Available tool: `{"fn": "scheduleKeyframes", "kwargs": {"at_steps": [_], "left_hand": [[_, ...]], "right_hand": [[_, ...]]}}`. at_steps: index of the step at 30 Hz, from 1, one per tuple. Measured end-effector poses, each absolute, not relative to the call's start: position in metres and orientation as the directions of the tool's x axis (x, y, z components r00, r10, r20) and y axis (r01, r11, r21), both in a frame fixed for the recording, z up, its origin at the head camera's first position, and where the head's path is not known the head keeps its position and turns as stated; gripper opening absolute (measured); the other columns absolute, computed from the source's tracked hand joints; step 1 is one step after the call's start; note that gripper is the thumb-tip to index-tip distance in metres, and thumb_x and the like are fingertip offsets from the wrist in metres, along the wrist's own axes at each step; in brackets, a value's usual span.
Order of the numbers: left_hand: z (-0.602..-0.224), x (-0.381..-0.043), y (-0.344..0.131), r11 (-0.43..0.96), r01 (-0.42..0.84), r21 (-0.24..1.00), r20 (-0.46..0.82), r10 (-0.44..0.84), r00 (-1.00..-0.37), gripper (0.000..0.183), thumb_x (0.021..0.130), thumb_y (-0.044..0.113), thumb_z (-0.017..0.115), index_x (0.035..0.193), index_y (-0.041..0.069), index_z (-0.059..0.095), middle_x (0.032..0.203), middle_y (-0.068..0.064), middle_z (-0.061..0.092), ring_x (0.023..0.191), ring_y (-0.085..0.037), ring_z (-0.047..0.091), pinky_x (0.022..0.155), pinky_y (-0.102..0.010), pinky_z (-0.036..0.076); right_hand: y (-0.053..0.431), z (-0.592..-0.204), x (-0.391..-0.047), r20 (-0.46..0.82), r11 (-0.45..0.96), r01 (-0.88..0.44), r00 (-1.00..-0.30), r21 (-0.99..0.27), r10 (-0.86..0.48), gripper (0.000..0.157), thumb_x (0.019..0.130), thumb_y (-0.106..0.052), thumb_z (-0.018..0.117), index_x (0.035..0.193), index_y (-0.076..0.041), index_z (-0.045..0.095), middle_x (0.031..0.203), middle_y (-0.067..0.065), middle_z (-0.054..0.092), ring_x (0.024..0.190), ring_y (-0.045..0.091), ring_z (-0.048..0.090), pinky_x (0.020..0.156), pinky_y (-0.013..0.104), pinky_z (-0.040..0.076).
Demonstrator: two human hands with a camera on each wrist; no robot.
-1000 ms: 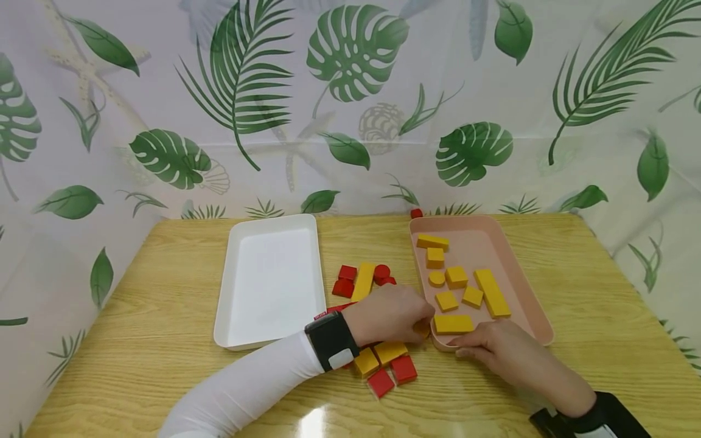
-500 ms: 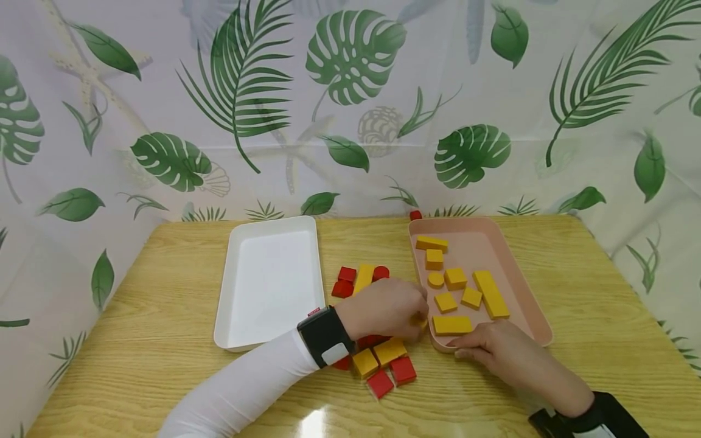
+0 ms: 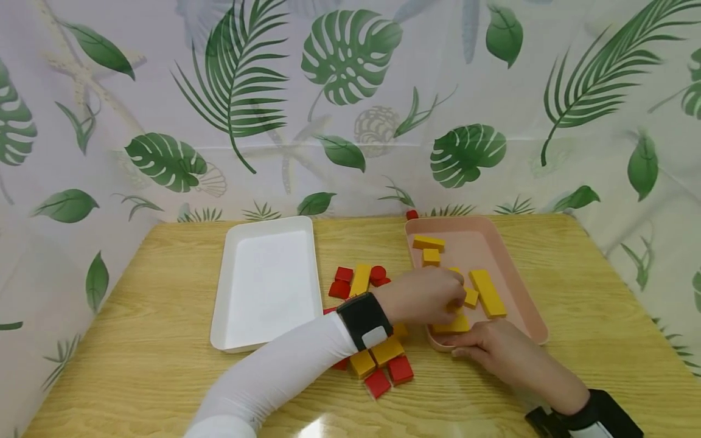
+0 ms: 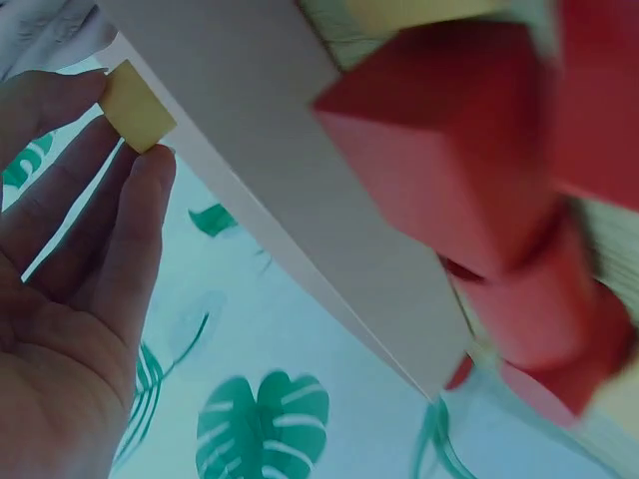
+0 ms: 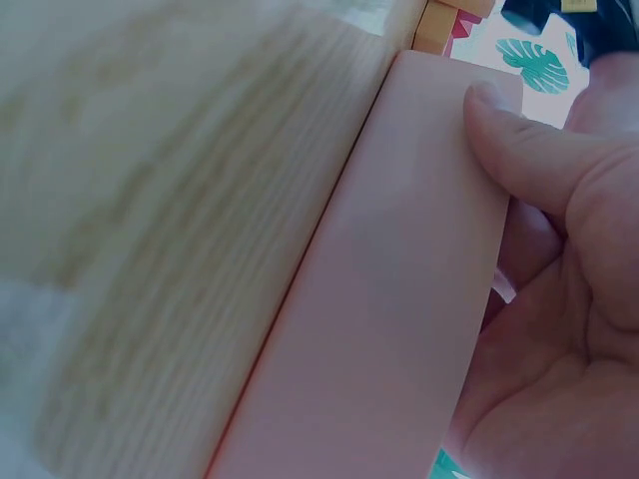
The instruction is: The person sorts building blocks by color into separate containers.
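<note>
My left hand (image 3: 429,296) is over the near left part of the pink tray (image 3: 523,298). In the left wrist view, its thumb and fingers pinch a small yellow block (image 4: 137,107). My right hand (image 3: 501,353) grips the tray's near rim, with the thumb on the outer wall in the right wrist view. Inside the tray lie several yellow blocks, among them a long one (image 3: 488,293) at the right and another (image 3: 451,325) by the near rim. Some of these are hidden behind the left hand.
A white tray (image 3: 268,286) stands at the left. Between the trays lie red and yellow blocks, including a yellow bar (image 3: 360,280), a red cylinder (image 3: 378,274) and a red block (image 3: 378,384). Another red piece (image 3: 412,215) sits behind the pink tray. A leaf-print cloth (image 3: 350,121) hangs behind.
My left hand has moved right from beside the pink tray to over its inside, carrying the yellow block. The right hand has kept its grip on the rim.
</note>
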State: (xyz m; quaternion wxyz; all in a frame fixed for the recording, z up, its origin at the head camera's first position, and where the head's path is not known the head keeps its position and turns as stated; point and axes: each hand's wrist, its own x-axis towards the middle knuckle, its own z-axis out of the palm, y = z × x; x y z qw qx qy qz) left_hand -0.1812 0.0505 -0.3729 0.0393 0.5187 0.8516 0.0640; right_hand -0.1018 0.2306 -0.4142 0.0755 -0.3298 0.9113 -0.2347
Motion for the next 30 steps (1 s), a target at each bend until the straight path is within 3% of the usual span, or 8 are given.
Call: {"fn": "scheduleKeyframes", "kwargs": {"at_steps": [6,14,23,30], "left_hand": [[-0.385,-0.188,0.081,0.418,0.904,0.086,-0.037,0.908,-0.417,0.008,0.089,0.024,0.053,0.086,0.024,0.060,0.080,0.011,0.051,0.075,-0.003,0.046,0.065,-0.012,0.034],[-0.399,-0.187,0.098,0.436,0.876,0.205,-0.044,0.899,-0.437,0.010,0.092,0.026,0.054,0.093,0.024,0.064,0.084,0.013,0.052,0.079,-0.002,0.045,0.068,-0.012,0.035],[-0.401,-0.184,0.100,0.442,0.891,0.100,-0.041,0.897,-0.440,0.015,0.094,0.032,0.049,0.091,0.028,0.063,0.089,0.014,0.050,0.086,-0.002,0.044,0.064,-0.016,0.039],[-0.386,-0.185,0.075,0.377,0.925,0.049,-0.027,0.926,-0.376,0.020,0.090,0.031,0.055,0.106,0.026,0.065,0.100,0.013,0.053,0.092,-0.003,0.044,0.078,-0.013,0.035]], "right_hand": [[0.231,-0.417,-0.101,0.050,0.683,-0.577,-0.779,-0.447,-0.626,0.020,0.086,-0.035,0.058,0.103,-0.033,0.070,0.090,-0.020,0.061,0.075,-0.003,0.051,0.064,0.024,0.045],[0.230,-0.418,-0.101,0.046,0.674,-0.582,-0.771,-0.455,-0.635,0.020,0.087,-0.036,0.058,0.103,-0.033,0.070,0.096,-0.019,0.063,0.087,0.002,0.057,0.071,0.027,0.047],[0.229,-0.416,-0.103,0.086,0.656,-0.608,-0.759,-0.447,-0.645,0.017,0.086,-0.034,0.058,0.096,-0.030,0.071,0.090,-0.019,0.063,0.080,-0.002,0.056,0.065,0.024,0.046],[0.230,-0.415,-0.103,0.089,0.647,-0.621,-0.749,-0.442,-0.657,0.018,0.087,-0.034,0.058,0.098,-0.029,0.071,0.089,-0.019,0.064,0.075,-0.004,0.054,0.062,0.023,0.045]]}}
